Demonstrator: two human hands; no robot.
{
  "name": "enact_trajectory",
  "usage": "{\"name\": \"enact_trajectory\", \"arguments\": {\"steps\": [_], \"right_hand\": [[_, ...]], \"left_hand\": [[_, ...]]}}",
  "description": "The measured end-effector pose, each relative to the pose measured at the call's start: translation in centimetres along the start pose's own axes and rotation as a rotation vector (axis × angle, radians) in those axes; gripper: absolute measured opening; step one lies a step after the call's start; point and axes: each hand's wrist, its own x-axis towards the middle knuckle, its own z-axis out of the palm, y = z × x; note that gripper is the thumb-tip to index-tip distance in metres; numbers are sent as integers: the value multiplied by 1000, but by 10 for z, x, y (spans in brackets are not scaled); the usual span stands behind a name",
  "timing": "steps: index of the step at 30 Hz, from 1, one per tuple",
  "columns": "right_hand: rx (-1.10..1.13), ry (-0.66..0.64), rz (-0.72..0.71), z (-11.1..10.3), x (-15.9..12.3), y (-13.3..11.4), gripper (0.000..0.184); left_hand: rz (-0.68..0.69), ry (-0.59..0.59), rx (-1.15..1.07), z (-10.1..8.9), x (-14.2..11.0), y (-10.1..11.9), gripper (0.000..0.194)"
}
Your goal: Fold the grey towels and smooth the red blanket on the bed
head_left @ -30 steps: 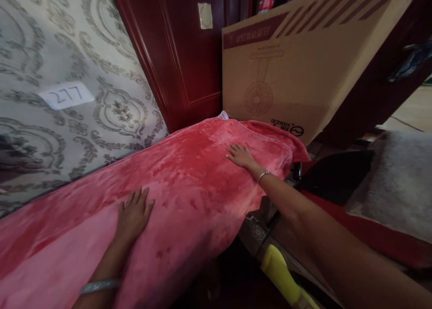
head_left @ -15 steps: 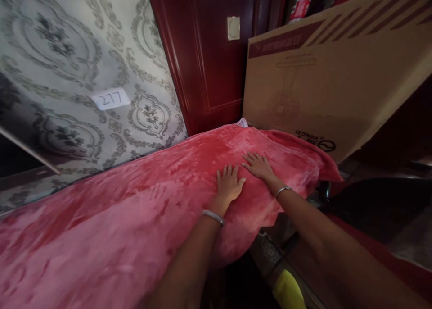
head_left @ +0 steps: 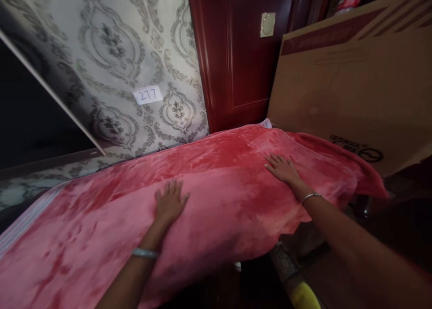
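Note:
A red and pink plush blanket (head_left: 216, 192) lies spread over a long surface along the wall and hangs down at the front. What bears it is hidden underneath. My left hand (head_left: 170, 202) rests flat on its middle, fingers spread and nothing held. Farther right, my right hand (head_left: 282, 168) also lies palm down on the cloth with the fingers apart. Streaks in the pile and a smooth lighter band show around both hands. A striped edge (head_left: 30, 216) of the blanket shows at the far left.
A large cardboard box (head_left: 347, 84) stands behind the blanket's right end, beside a dark red door panel (head_left: 236, 52). A dark screen (head_left: 37, 102) juts in at left. A paper marked 277 (head_left: 147, 94) is on the patterned wall. Something yellow (head_left: 303, 295) is low at front.
My left hand moved right, close to my right hand, then back left across the blanket, leaving a smooth lighter band. My right hand stays near the right end. The view has turned left.

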Motion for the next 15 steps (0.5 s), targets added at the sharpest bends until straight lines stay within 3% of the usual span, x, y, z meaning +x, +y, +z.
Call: {"name": "enact_trajectory", "arguments": {"steps": [4,7,9,12,15], "right_hand": [[0,16,2,3,-2,2,62],[11,-14,4,-3,-4,2,62],[22,-52,38,-9,-3,-4,63],[39,-23,32,-11,-1,-32,69],[57,71,-197,9,-5,-79,73]], "left_hand": [[-289,1,46,7,-36,-110,63],[-427,15,22,12,-58,-154,62],[-461,31,17,15,-67,-163,62],[-467,48,33,17,-74,-157,62],[-475,19,8,18,-78,-150,64]]}}
